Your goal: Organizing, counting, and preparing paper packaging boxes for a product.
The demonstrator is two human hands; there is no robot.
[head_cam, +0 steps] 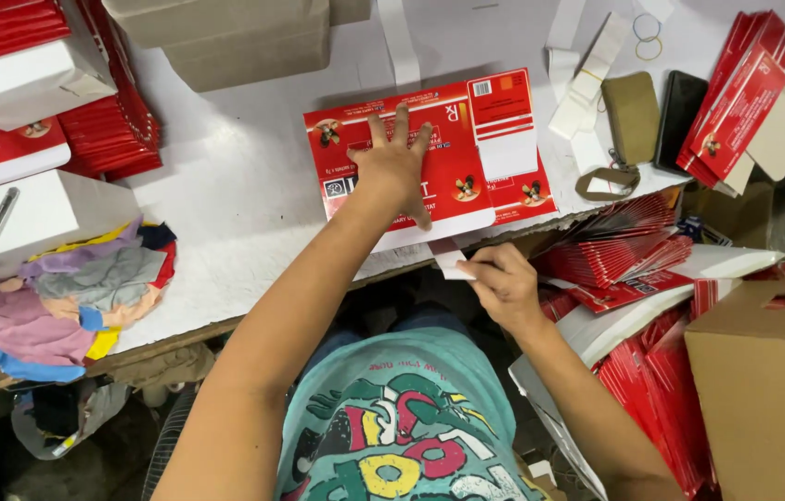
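The left hand [395,162] lies flat, fingers spread, on the red flattened carton [430,153] at the near edge of the white table [244,186]. Just below that carton's near edge, the right hand [504,283] pinches a white paper strip [449,261].

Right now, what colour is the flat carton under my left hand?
Mostly red with white panels: the flat carton, in the head view.

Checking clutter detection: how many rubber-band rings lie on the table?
2: one rubber band near the top edge, right of centre; a second rubber band just below, touching it. Others may be hidden under the packaging.
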